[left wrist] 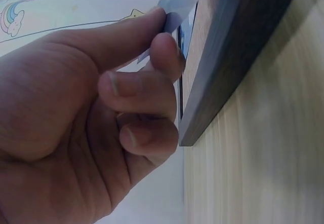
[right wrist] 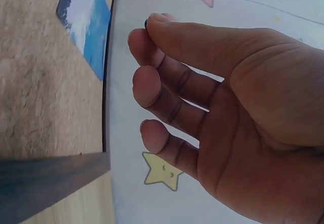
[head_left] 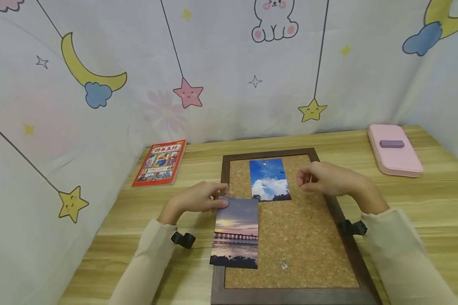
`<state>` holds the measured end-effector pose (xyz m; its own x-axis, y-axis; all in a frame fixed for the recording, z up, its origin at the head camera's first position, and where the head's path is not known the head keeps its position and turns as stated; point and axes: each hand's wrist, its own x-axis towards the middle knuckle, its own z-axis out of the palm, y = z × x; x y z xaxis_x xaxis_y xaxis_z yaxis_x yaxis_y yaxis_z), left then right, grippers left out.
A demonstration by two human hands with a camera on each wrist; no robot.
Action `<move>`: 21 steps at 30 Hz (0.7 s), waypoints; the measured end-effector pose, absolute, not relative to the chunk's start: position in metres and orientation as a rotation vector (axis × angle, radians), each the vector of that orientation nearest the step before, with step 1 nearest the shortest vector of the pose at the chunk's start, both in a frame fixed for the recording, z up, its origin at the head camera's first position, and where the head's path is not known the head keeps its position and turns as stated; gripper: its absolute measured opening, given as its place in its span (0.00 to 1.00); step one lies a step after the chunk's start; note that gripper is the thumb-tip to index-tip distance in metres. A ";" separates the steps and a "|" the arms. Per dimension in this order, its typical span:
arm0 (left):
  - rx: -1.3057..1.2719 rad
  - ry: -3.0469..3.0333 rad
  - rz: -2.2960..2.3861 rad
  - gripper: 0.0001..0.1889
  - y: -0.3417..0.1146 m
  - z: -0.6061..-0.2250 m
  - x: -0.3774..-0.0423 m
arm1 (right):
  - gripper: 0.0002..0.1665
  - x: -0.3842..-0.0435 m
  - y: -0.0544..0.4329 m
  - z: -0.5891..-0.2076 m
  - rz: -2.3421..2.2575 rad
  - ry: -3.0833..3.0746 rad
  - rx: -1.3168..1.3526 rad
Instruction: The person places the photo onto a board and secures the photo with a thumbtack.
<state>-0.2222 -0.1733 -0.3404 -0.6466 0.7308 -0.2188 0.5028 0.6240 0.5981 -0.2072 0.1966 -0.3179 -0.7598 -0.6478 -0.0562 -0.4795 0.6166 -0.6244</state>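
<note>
My left hand [head_left: 200, 197] pinches the top left corner of a sunset pier photo [head_left: 235, 237] between thumb and fingers. This print overlaps the left side of a framed cork board [head_left: 301, 237]. Near the board's top, a blue sky photo [head_left: 270, 180] is fixed by a small pin [head_left: 264, 164] at its upper edge. My right hand [head_left: 328, 178] is held over the board's right side, beside the sky photo. Its thumb and index finger pinch a tiny dark object [right wrist: 147, 24], mostly hidden by the fingertips; I cannot tell its kind.
Small shiny clear bits [head_left: 284, 265] lie on the lower cork. A red illustrated book [head_left: 160, 164] rests at the table's back left, and a pink case [head_left: 396, 156] with a purple strap at the back right. Behind the table hangs a cartoon-printed white curtain [head_left: 229, 55].
</note>
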 end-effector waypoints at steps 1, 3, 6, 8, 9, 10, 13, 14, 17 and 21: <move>0.968 2.399 0.692 0.05 -0.171 -0.340 -0.223 | 0.06 -0.207 0.195 -0.317 -0.876 2.566 -0.923; 0.966 2.391 0.695 0.05 -0.166 -0.340 -0.224 | 0.05 -0.207 0.193 -0.314 -0.880 2.568 -0.939; 0.979 2.392 0.684 0.04 -0.159 -0.339 -0.225 | 0.04 -0.205 0.188 -0.310 -0.876 2.575 -0.948; 0.988 2.395 0.670 0.04 -0.155 -0.338 -0.226 | 0.03 -0.205 0.185 -0.308 -0.873 2.577 -0.953; 0.991 2.396 0.664 0.04 -0.153 -0.338 -0.226 | 0.03 -0.205 0.184 -0.308 -0.875 2.576 -0.955; 0.997 2.396 0.658 0.04 -0.151 -0.338 -0.226 | 0.03 -0.205 0.182 -0.307 -0.882 2.572 -0.956; 1.007 2.381 0.653 0.05 -0.144 -0.338 -0.225 | 0.04 -0.205 0.178 -0.307 -0.901 2.557 -0.966; 1.007 2.376 0.654 0.06 -0.142 -0.338 -0.225 | 0.04 -0.205 0.177 -0.307 -0.908 2.550 -0.975; 1.024 2.371 0.652 0.05 -0.138 -0.340 -0.226 | 0.05 -0.206 0.173 -0.306 -0.922 2.524 -1.006; 1.038 2.366 0.654 0.04 -0.132 -0.340 -0.227 | 0.06 -0.207 0.168 -0.305 -0.911 2.509 -1.033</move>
<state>-0.2271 -0.1323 -0.3399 -0.6023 0.7653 -0.2270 0.5404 0.6002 0.5898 -0.2070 0.1678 -0.3047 -0.7058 -0.7083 -0.0165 -0.5328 0.5460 -0.6465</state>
